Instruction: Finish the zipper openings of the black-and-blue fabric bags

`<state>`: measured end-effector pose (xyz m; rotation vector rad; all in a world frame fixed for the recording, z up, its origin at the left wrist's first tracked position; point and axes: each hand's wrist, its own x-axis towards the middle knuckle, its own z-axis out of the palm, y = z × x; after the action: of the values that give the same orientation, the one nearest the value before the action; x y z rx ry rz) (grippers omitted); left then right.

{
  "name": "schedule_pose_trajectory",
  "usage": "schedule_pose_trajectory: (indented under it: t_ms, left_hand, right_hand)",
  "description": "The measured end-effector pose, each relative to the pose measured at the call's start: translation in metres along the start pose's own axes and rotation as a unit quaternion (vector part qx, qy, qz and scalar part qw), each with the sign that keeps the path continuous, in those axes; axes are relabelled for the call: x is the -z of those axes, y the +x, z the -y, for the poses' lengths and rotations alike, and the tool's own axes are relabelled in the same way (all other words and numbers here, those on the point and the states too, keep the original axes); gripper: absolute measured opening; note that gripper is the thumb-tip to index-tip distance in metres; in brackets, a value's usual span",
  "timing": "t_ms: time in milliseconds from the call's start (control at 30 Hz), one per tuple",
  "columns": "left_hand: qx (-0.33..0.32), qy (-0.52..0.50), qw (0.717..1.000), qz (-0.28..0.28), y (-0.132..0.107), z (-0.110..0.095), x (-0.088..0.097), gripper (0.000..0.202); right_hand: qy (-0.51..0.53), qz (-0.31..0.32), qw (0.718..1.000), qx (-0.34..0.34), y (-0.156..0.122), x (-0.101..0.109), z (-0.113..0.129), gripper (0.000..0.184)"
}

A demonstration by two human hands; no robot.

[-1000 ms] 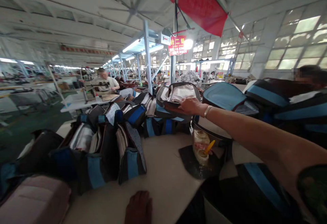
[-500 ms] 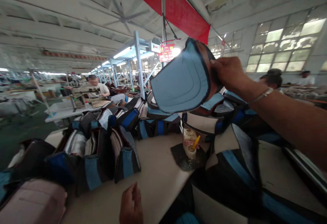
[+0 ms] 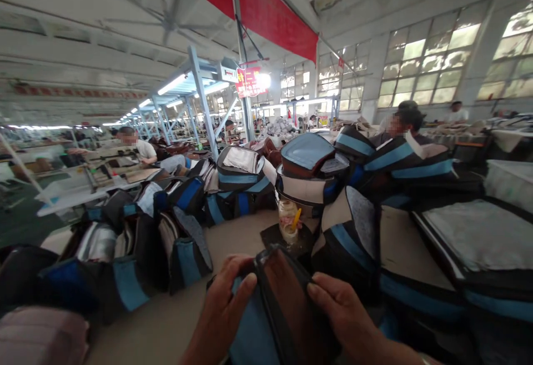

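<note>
Low in the head view, both my hands grip a padded panel (image 3: 287, 293) with a blue face, a glossy brown side and black edging, seemingly part of a bag. My left hand (image 3: 225, 304) pinches its left edge, thumb on top. On the right edge, the thumb and fingers of my right hand (image 3: 341, 304) are closed. The panel's lower part runs out of the frame. Just beyond it, a glue-stained jar (image 3: 288, 220) with a yellow-handled tool (image 3: 296, 219) stands on a dark mat (image 3: 266, 237).
Dark bag pieces with blue bands (image 3: 187, 259) stand in rows at the left. More bag pieces (image 3: 353, 243) are heaped at the right, with a blue-topped stack (image 3: 308, 151) behind the jar. A pink padded piece (image 3: 45, 334) lies bottom left. Co-workers sit farther off.
My right hand has brought the panel down from raised at the upper right to low in front of me. My left hand has come onto it. The view has shifted right.
</note>
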<state>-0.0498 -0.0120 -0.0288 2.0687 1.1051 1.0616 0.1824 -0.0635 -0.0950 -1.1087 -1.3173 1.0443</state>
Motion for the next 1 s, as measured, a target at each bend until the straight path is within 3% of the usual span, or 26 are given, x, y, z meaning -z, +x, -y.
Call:
schedule_pose_trajectory:
  t_ms: [100, 200, 267, 333, 367, 433, 533, 600, 767, 1000]
  left_hand:
    - [-0.040, -0.027, 0.995, 0.086, -0.005, -0.007, 0.002, 0.034]
    - [-0.039, -0.044, 0.989, 0.139, -0.006, -0.020, -0.003, 0.043]
    - [-0.027, -0.027, 0.989, 0.146, -0.005, -0.026, -0.011, 0.041]
    - [-0.015, -0.017, 0.987, 0.160, -0.001, -0.029, -0.019, 0.037]
    - [-0.013, -0.027, 0.984, 0.176, 0.000, -0.029, -0.022, 0.035]
    - [0.000, -0.058, 0.978, 0.202, 0.004, -0.028, -0.026, 0.032]
    - [0.049, -0.096, 0.967, 0.230, 0.006, -0.027, -0.025, 0.033]
    - [0.083, -0.113, 0.957, 0.254, 0.006, -0.028, -0.022, 0.031]
    - [0.138, -0.160, 0.925, 0.315, 0.008, -0.030, -0.020, 0.032]
    - [0.185, -0.215, 0.903, 0.323, 0.015, -0.026, -0.027, 0.029]
  right_hand:
    - [0.030, 0.075, 0.996, -0.044, -0.025, 0.010, -0.007, 0.039]
    - [0.004, 0.123, 0.990, -0.067, -0.036, 0.026, 0.007, 0.036]
    - [-0.040, 0.088, 0.995, -0.035, -0.030, 0.037, 0.027, 0.031]
    - [-0.059, 0.054, 0.996, 0.049, -0.014, 0.046, 0.048, 0.029]
    - [-0.055, 0.067, 0.991, 0.098, -0.003, 0.048, 0.057, 0.031]
    - [-0.025, 0.163, 0.979, 0.120, 0.018, 0.046, 0.068, 0.038]
    - [-0.002, 0.323, 0.944, 0.065, 0.041, 0.036, 0.070, 0.043]
    - [-0.011, 0.381, 0.924, 0.034, 0.050, 0.031, 0.067, 0.040]
    - [-0.074, 0.430, 0.899, 0.032, 0.067, 0.037, 0.059, 0.027]
    - [-0.068, 0.459, 0.886, -0.012, 0.066, 0.043, 0.065, 0.030]
